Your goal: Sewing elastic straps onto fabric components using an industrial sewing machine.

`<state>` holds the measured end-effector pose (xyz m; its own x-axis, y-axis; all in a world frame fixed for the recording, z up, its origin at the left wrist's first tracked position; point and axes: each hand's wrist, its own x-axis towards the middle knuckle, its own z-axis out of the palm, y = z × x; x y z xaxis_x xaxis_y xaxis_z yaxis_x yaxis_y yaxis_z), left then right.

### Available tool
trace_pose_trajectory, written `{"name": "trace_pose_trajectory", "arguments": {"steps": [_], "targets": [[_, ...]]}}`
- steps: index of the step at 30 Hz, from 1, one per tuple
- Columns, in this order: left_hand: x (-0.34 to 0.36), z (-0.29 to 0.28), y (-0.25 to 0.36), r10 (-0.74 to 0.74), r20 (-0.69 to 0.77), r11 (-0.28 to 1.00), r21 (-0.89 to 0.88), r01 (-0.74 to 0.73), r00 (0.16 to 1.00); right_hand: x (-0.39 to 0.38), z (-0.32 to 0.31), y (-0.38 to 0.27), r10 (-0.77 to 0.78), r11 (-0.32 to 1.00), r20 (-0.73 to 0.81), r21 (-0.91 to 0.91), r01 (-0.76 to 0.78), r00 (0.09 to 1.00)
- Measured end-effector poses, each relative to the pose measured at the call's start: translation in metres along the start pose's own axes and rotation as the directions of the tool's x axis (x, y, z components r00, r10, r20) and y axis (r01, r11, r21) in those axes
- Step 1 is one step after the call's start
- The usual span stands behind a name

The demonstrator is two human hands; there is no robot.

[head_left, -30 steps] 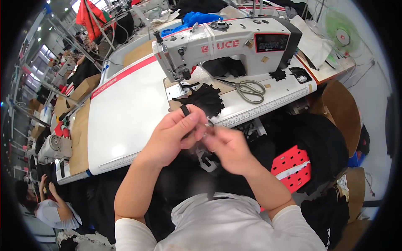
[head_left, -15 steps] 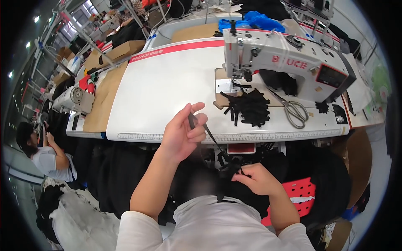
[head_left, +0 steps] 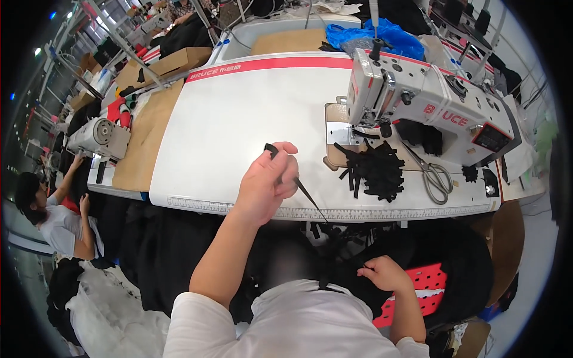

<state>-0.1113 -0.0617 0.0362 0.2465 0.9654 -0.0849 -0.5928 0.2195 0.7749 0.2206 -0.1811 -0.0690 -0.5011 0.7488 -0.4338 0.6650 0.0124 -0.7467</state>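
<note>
My left hand (head_left: 268, 182) is raised over the front edge of the sewing table (head_left: 239, 131), its fingers closed around a thin dark piece (head_left: 310, 196). One end pokes out above the thumb; the other tapers down to the right past the ruler edge. Whether it is a tool or a strip, I cannot tell. Lower right, my right hand (head_left: 385, 273) has its fingertips pinched together over black cloth (head_left: 418, 238); what they hold is lost against the black. A heap of short black fabric strips (head_left: 382, 170) lies beside the needle plate (head_left: 341, 133) of the sewing machine (head_left: 441, 107).
Metal scissors (head_left: 437, 182) rest right of the heap. A blue plastic bag (head_left: 382, 37) sits behind the machine. At left, a co-worker (head_left: 57, 209) sits by another machine (head_left: 98, 138). White cloth (head_left: 113, 310) lies low on the left. A red perforated panel (head_left: 427, 283) shows beside my right forearm.
My right hand has moved down and right, away from the dangling black pieces. My left hand has turned, still gripping the thin dark piece. The view has shifted slightly.
</note>
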Motion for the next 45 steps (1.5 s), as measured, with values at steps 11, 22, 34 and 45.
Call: {"name": "trace_pose_trajectory", "arguments": {"steps": [11,22,34,45], "targets": [[-0.012,-0.039,0.059,-0.102,-0.006,0.373,0.927,0.043,0.995,-0.031,-0.038,0.040,0.264,0.938,-0.371,0.313,-0.148,0.890],[-0.133,-0.127,0.047,0.259,-0.348,0.960,-0.006,-0.279,0.901,-0.072,-0.069,0.077,0.474,0.879,-0.412,0.270,-0.393,0.778],[-0.218,-0.070,-0.145,-0.214,0.163,0.967,0.175,0.185,0.963,0.012,-0.052,0.003,0.363,0.859,-0.415,-0.199,-0.473,0.834],[-0.186,-0.081,-0.160,-0.222,0.086,0.974,0.066,0.217,0.971,0.057,0.066,-0.094,0.015,1.000,-0.346,0.014,-0.011,0.938]]}}
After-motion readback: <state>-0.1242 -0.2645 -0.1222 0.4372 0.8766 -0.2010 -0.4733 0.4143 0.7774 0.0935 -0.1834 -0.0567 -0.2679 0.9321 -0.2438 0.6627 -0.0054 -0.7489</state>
